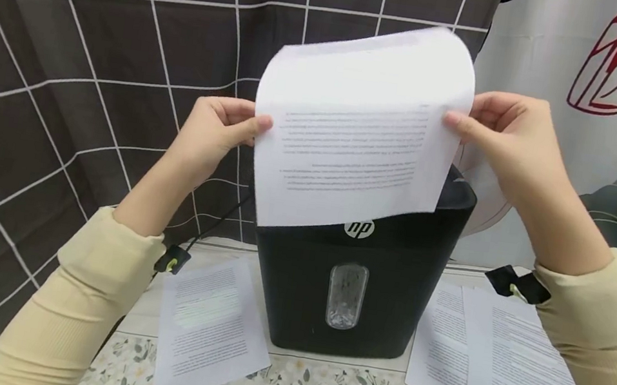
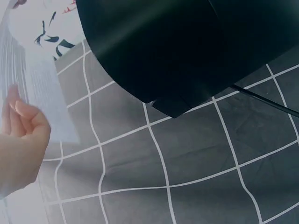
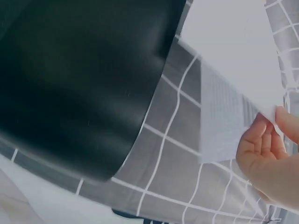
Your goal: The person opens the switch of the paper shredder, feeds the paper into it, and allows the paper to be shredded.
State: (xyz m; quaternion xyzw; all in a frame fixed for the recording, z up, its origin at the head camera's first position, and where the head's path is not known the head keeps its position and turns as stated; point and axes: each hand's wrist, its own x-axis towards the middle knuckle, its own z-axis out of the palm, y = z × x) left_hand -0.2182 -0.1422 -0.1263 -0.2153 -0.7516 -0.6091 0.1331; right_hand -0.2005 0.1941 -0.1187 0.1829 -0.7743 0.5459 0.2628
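The printed sheet [image 1: 347, 165] is hanging, top curling over, before the black HP machine's [image 1: 296, 288] upper part. The left hand [image 1: 212, 134] and right hand [image 1: 513, 138] are pinching its sides; its slanting lower edge may be inviting a skewed, crumpling feed.

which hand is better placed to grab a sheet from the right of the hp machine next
Likely the right hand: those sheets lie on its side, while the left hand is farther across. Both hands pinch the raised paper, so the right should release first.
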